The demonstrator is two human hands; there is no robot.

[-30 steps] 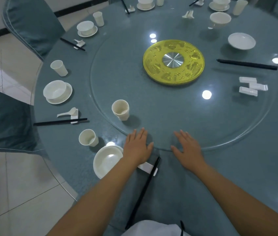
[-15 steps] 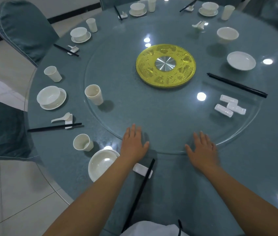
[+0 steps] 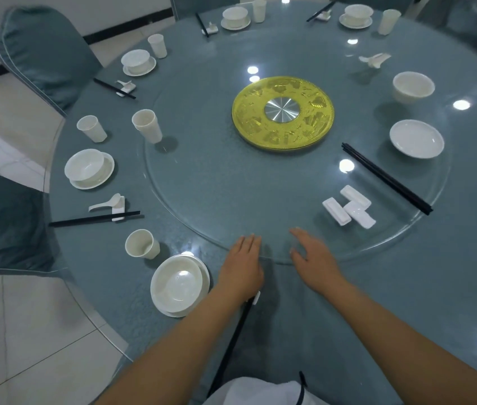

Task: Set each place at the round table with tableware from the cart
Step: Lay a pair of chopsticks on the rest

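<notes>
My left hand and my right hand lie flat, fingers straight, on the near rim of the glass turntable. The turntable carries a white cup, three white chopstick rests, black chopsticks, a plate, a bowl and a spoon. Below my left hand the near place has a bowl on a plate, a cup, chopsticks and a partly hidden rest.
Set places ring the round table: bowl on plate, cup, spoon and chopsticks at left, more further round. A gold disc marks the centre. Covered chairs stand at left. Tiled floor lies beyond.
The turntable has turned clockwise: the loose cup swung left and away, the rests, chopsticks and plate came nearer. My right hand shifted left along the rim, beside my left hand.
</notes>
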